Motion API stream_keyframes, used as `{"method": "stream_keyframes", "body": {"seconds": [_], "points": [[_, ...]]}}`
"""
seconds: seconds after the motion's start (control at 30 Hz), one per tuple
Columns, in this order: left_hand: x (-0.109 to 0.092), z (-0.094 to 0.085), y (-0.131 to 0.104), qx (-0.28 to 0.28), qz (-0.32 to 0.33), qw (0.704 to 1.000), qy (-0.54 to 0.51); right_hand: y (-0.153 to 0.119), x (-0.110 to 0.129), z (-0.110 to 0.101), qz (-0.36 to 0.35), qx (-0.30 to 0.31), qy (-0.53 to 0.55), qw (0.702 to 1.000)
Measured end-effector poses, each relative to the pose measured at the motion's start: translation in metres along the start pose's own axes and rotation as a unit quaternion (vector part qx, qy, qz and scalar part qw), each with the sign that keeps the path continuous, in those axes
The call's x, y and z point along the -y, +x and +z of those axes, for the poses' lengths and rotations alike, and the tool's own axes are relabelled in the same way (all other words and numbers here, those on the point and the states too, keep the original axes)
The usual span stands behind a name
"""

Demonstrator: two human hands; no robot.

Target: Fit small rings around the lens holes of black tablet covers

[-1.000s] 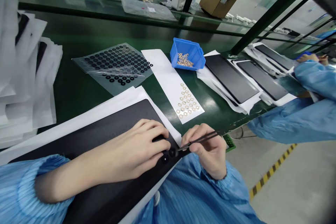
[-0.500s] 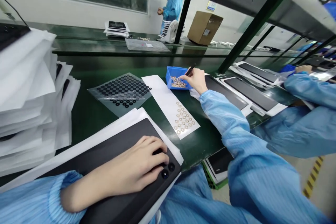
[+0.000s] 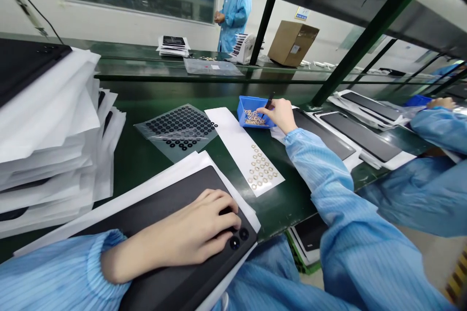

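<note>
My left hand lies on a flat black back cover, fingers apart and slightly bent, beside two round camera openings at its corner. White sheets lie beneath the cover. My right hand pinches dark tweezers over a small blue bin. Small beige rings fill the bin's floor, and the tweezer tips are down among them; whether they grip one I cannot tell. Left of the bin, a white paper strip carries rows of similar rings at its near end.
A clear sheet with black rings lies left of the strip. Tall stacked covers and white paper stand at left. More dark panels lie at right, near another person's sleeve. A green post rises behind; a carton sits beyond.
The whole view has shifted slightly, so things appear further right. In my right hand the tweezers have turned more upright, tips lower in the bin. My left hand stays on the cover.
</note>
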State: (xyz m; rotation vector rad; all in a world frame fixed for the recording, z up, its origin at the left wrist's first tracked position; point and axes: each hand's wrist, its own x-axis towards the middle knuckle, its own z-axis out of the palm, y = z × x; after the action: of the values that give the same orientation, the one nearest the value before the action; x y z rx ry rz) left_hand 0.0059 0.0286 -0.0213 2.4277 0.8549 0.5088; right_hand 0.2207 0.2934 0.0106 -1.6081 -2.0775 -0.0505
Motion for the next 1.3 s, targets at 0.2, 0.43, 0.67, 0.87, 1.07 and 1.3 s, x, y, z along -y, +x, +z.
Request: {"method": "stream_keyframes", "body": {"seconds": [0.2, 0.43, 0.67, 0.87, 1.07, 1.3], "points": [[-0.001, -0.002, 0.0, 0.005, -0.018, 1.0, 0.011, -0.014, 0.002, -0.011, -0.003, -0.038, 0.101, 0.994], [0.041, -0.003, -0.021, -0.228, -0.228, 0.933, 0.161, -0.086, 0.063, 0.004, -0.148, 0.242, 0.351, 0.892], [0.064, -0.019, -0.041, -0.266, -0.284, 0.901, 0.193, -0.126, 0.09, 0.006, -0.14, 0.365, 0.307, 0.868], [0.046, -0.021, -0.034, -0.284, -0.219, 0.913, 0.194, -0.13, 0.09, 0.004, -0.112, 0.404, 0.315, 0.851], [0.035, -0.019, -0.034, -0.315, -0.19, 0.909, 0.195, -0.132, 0.09, 0.003, -0.096, 0.413, 0.333, 0.842], [0.029, -0.021, -0.034, -0.307, -0.24, 0.909, 0.149, -0.132, 0.088, -0.002, -0.122, 0.452, 0.442, 0.765]]}}
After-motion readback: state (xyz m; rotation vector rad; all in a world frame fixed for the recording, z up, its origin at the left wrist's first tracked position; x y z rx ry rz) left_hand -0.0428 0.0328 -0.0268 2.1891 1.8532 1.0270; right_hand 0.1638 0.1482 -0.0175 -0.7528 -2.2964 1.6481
